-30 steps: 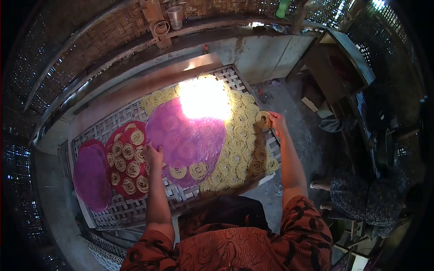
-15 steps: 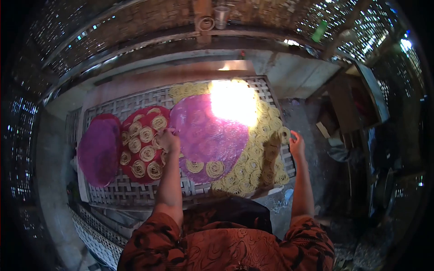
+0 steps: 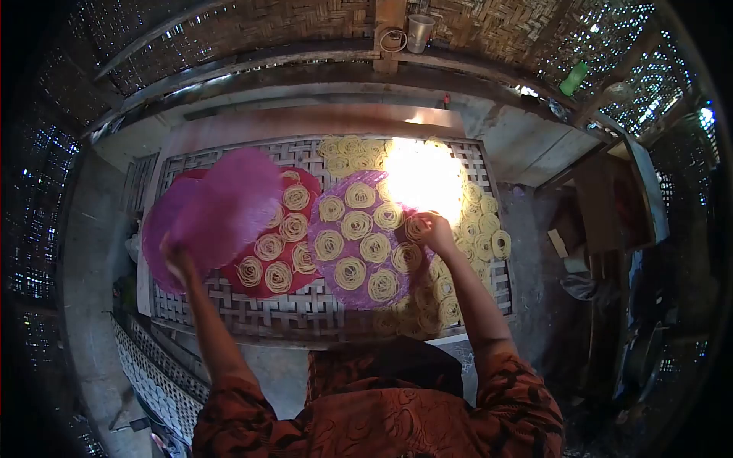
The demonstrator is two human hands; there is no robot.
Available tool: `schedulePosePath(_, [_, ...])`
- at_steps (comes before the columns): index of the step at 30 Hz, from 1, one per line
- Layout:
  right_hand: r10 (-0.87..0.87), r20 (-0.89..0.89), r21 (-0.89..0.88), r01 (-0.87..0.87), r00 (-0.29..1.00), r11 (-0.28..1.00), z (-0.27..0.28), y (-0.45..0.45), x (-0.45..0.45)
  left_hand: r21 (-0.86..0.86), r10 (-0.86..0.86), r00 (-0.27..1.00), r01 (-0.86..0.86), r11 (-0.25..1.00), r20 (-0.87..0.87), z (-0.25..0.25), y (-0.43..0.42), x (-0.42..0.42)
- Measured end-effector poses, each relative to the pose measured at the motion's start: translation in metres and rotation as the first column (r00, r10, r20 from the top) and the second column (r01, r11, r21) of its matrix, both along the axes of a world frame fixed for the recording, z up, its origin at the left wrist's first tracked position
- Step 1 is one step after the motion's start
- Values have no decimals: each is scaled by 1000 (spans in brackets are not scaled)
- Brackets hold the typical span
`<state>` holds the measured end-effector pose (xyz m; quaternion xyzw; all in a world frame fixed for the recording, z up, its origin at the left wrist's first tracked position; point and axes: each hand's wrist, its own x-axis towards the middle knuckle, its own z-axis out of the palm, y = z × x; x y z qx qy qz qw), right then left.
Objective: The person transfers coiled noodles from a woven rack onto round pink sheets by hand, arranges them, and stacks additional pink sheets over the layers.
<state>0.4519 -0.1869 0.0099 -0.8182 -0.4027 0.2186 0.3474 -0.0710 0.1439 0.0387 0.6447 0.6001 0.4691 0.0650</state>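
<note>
**Latticed rack [image 3: 305, 314] under a woven wall [image 3: 321, 34]**

At left, the left hand [image 3: 177, 263], blurred, grips the raised purple sheet [image 3: 229, 195] by its near edge; should that limp film sag, it could drag coils [image 3: 294, 227] off the red sheet [image 3: 304, 283]. Right of centre, the right hand's [image 3: 434, 233] fingers bend at a noodle coil [image 3: 415, 228]; I cannot tell whether they pinch it. A careless pull could snag its neighbours.

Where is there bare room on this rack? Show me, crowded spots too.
Bare weave shows along the front of the rack, before the red sheet and middle purple sheet; a smaller patch lies at the back, between the red sheet and yellow coils. Crowded: the right, with coils, and the left, where the left hand holds a lifted sheet.
</note>
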Motion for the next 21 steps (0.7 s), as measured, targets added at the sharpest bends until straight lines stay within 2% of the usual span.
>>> schedulePosePath(1, [0,-6,-1,0,1000,1000,-7,12,-8,-80,71,997,-72,994,-10,-4,2,-36])
schedulePosePath(2, [7,200,45,-16,980,999,-14,24,-15,-184,204,979,-200,962,6,-39,20,-97])
schedulePosePath(3, [3,400,88,-42,917,995,-22,34,-18,-264,293,955,-272,926,43,-44,14,-115])
schedulePosePath(4, [56,480,-48,-37,875,998,-31,44,-18,-345,380,922,-334,877,74,-48,8,-132])
schedulePosePath(5, [58,481,-46,-40,875,998,-25,49,-22,-403,426,895,-344,848,134,-26,-17,-125])
schedulePosePath(6, [45,400,-81,-14,915,997,-12,51,-27,-403,431,892,-349,846,134,-35,-21,-131])
schedulePosePath(7, [31,316,-120,8,948,993,-5,54,-31,-386,494,866,-432,815,74,-56,-23,-141])
schedulePosePath(8, [40,315,-124,-1,948,992,-6,59,-31,-365,555,832,-513,777,14,-68,-26,-149])
schedulePosePath(9, [-38,171,-96,55,984,994,-10,65,-29,-368,562,827,-520,771,10,-62,-38,-132])
schedulePosePath(10, [-116,21,-78,118,993,990,-16,66,-29,-216,724,635,-772,597,-268,-46,-57,-86])
schedulePosePath(11, [-113,20,-80,115,993,990,-22,65,-30,-107,774,502,-858,503,-386,-40,-67,-47])
schedulePosePath(12, [-5,91,61,-1,996,998,-26,64,-30,10,811,340,-920,392,-475,-34,-77,-7])
schedulePosePath(13, [91,177,191,-125,980,974,-30,62,-30,-48,307,298,-785,618,-904,-46,-79,23])
schedulePosePath(14, [195,191,103,-217,962,971,-34,57,-30,-250,-300,32,-637,729,-954,-63,-88,52])
schedulePosePath(15, [193,196,100,-215,962,972,-23,48,-38,-307,-42,729,-234,923,-684,-46,-108,96])
schedulePosePath(16, [220,66,61,-224,973,973,2,37,-53,-24,-332,938,331,943,-103,-27,-128,142])
schedulePosePath(17, [222,18,24,-223,975,975,18,27,-62,-252,-443,884,399,882,-149,-34,-143,178])
schedulePosePath(18, [221,-29,-14,-222,975,975,33,17,-71,-110,-722,614,781,615,320,-65,-134,212])
schedulePosePath(19, [213,-24,-17,-213,977,977,28,8,-74,-177,-792,605,790,587,77,-47,-149,241])
schedulePosePath(20, [205,-208,235,-154,956,960,21,-1,-74,-246,-824,542,786,567,-166,-28,-163,264])
schedulePosePath(21, [233,-377,461,-37,896,887,20,-9,-73,-241,-833,530,797,554,-161,-29,-163,277])
